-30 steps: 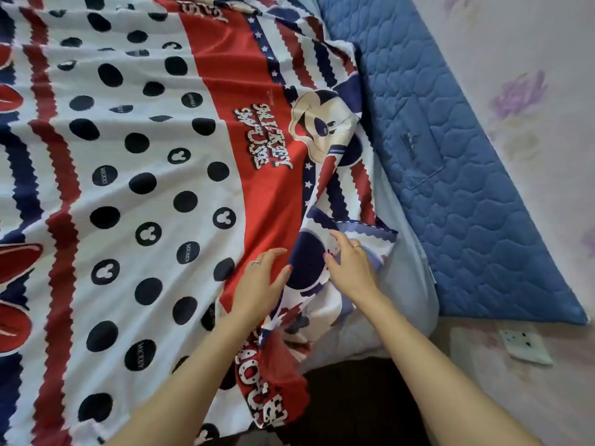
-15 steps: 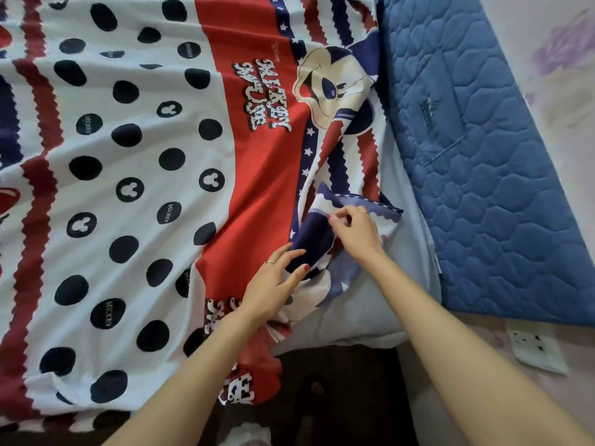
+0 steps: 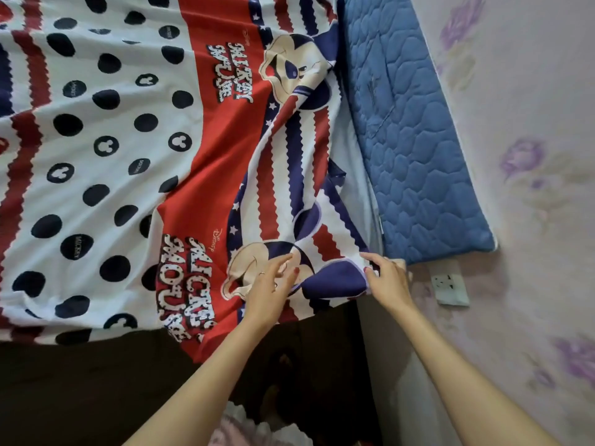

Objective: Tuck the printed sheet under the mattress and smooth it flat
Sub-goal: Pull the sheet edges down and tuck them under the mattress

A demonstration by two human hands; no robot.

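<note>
Two hands at corner | right hand [image 3: 388, 278] pinched printed sheet [image 3: 199, 175] edge | left hand [image 3: 270, 284] lay flat, released, beside | mattress [image 3: 357, 162] mostly hidden beneath

Right hand [image 3: 388, 278] pinching printed sheet [image 3: 199, 130] corner — left hand [image 3: 270, 286] flat

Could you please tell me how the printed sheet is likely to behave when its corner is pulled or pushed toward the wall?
The printed sheet is probably floppy: it ripples and folds near the blue pad. It looks light, since the right hand pinches its corner with fingertips alone. It will likely bunch rather than slide whole, so the left hand pressing it flat helps.
</note>
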